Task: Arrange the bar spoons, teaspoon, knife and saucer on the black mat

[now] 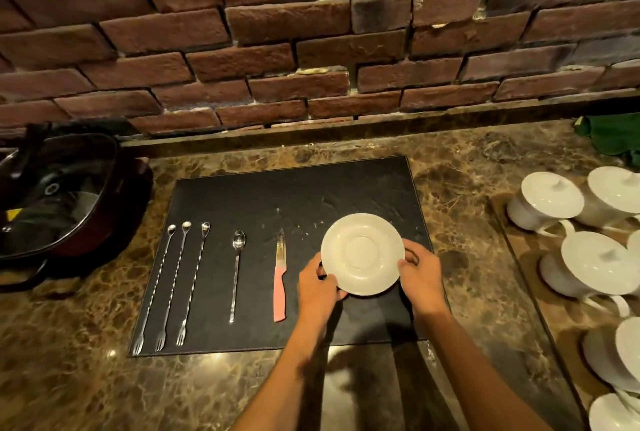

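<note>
Both hands on the saucer [362,253]: left hand [317,287] with fingers curled at its near-left rim, right hand [420,276] gripping the right rim. Saucer by the right edge of the black mat [294,195] (resting or just above, cannot tell). Three bar spoons [175,287] along the left edge, then teaspoon [236,274] and knife [280,278], parallel. Risks: uneven release tipping or sliding the saucer toward the mat's right edge; left wrist brushing the knife's pink handle, skewing the row.
</note>
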